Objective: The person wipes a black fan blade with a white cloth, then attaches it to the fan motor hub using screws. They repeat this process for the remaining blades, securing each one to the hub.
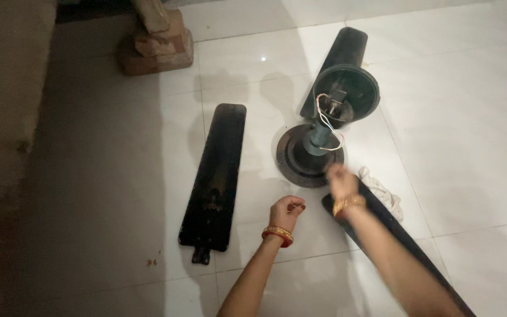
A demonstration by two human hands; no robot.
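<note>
Fan motor (311,154) lies with its rod tilted up-right, right hand (341,179) touching

Both forearms extended forward, left hand (287,210) loosely curled, right hand (341,181) blurred, fingers bent downward.

floor (470,117): white glossy tiles | fan blade (213,182): black | fan motor (309,155): black, grey stem | wires (327,120): white, red | cloth (382,191): white | bricks (156,47): reddish-brown | left bangle (277,235): red-gold | right bangle (348,203): gold
</note>
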